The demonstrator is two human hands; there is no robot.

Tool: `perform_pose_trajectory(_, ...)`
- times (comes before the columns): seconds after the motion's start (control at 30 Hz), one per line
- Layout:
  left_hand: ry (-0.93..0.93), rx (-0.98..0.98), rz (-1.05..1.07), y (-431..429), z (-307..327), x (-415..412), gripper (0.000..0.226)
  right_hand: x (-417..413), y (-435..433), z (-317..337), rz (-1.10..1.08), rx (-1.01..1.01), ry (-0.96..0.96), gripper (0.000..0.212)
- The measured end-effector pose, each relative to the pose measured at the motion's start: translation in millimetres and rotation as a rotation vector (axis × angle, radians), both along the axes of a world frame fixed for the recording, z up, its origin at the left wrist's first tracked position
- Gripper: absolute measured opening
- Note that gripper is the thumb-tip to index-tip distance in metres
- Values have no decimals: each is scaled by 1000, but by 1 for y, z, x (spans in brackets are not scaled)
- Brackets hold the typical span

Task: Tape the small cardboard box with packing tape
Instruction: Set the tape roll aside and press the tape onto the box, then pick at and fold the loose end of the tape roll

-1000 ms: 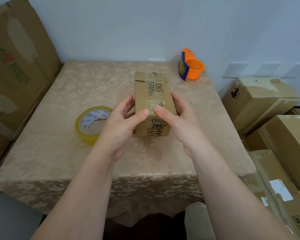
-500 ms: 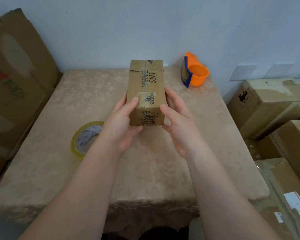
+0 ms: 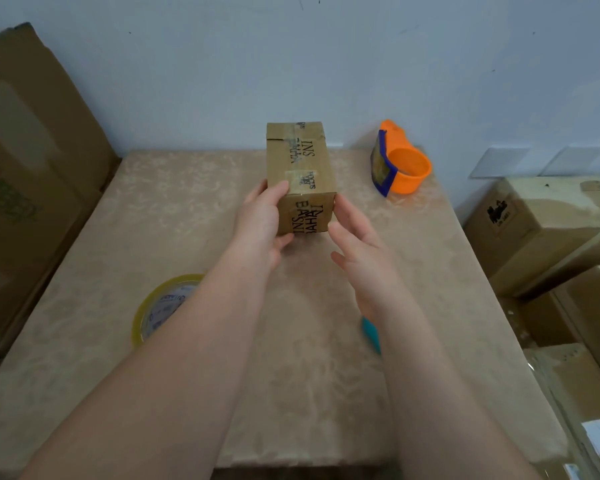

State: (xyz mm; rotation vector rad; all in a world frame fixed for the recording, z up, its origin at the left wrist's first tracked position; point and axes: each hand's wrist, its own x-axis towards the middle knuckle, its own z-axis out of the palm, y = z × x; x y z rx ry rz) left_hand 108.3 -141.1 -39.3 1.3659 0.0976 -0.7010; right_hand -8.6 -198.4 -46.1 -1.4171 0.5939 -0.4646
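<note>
Small cardboard box [image 3: 300, 174] up at far-centre of table [image 3: 84, 341]; left hand [image 3: 262, 221] gripping its near-left corner, thumb on top, fingers curled below; right hand [image 3: 355, 242] open, fingers spread, just off the near-right edge, contact unclear; tape roll [image 3: 153, 311] flat, near-left; orange dispenser [image 3: 400, 161] far-right.

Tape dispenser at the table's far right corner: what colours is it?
The tape dispenser is orange with a dark blue panel on its left side, seen in the head view, the only one.
</note>
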Motion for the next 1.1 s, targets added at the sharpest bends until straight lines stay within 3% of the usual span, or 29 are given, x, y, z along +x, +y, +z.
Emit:
perform_pose_trajectory(0.2,-81,21,26,-4,-2,3,38,7,-7,-3,40,-3,38,50)
perform_pose_trajectory(0.4,-294,263,82,13,12,1,48,5,2,-9,-67,-62,107,42)
perform_pose_trajectory(0.5,-479,380,-43,41,26,-5,35,-1,5,-10,-159,-159,191,31)
perform_pose_trajectory(0.6,-666,518,-225,76,28,-13,8,-9,13,-10,-156,-215,247,23)
perform_pose_trajectory(0.73,-808,802,-338,122,14,-31,2,-22,33,-10,-52,-273,313,17)
perform_pose_trajectory(0.8,-813,925,-354,141,4,-43,10,-32,44,-11,-12,-370,379,20)
perform_pose_trajectory(0.87,-772,923,-388,152,-4,-54,23,-41,53,-12,-1,-476,425,22)
perform_pose_trajectory(0.97,-772,1028,-452,162,-14,-69,62,-59,67,-10,22,-489,458,22)
perform_pose_trajectory(1.1,-911,938,-311,171,-17,-85,43,-83,89,-6,65,-441,432,22)
